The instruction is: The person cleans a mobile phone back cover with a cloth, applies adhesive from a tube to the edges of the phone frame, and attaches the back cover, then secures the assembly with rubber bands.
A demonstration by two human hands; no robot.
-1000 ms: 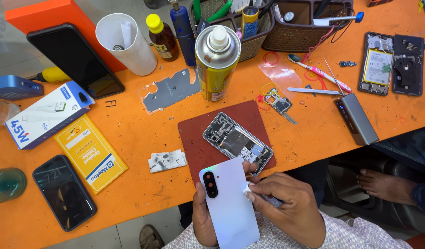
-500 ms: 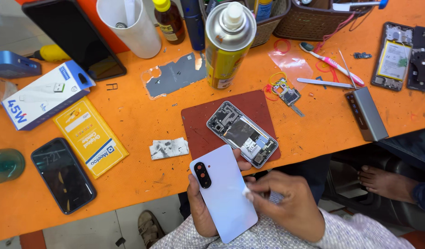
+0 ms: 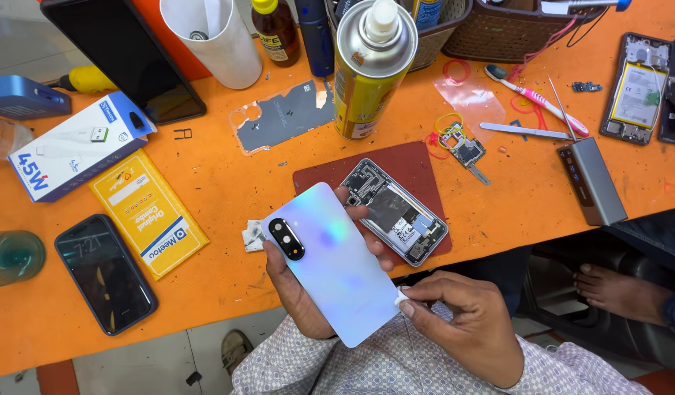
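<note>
My left hand point(image 3: 297, 296) holds a pale iridescent phone back cover point(image 3: 337, 263) with a black double camera bump, tilted above the table's front edge. My right hand point(image 3: 465, 322) pinches a small white wad point(image 3: 403, 298) against the cover's lower right corner. Just beyond the cover, an opened phone point(image 3: 396, 212) with its insides bare lies on a dark red mat point(image 3: 418, 172).
On the orange table point(image 3: 220, 183) stand a yellow spray can point(image 3: 370, 69), a white cup point(image 3: 216, 36), a brown bottle point(image 3: 276, 31) and baskets point(image 3: 513, 29). A dark phone point(image 3: 105, 272), yellow packet point(image 3: 148, 212), charger box point(image 3: 77, 153), tweezers point(image 3: 516, 130), grey bar point(image 3: 592, 181) and another opened phone point(image 3: 637, 88) lie around. Someone's bare foot point(image 3: 615, 289) shows at right.
The view has closed in on the table. The back cover has been raised and tilted further left, and my right hand has slid with the white wad down to its lower right corner.
</note>
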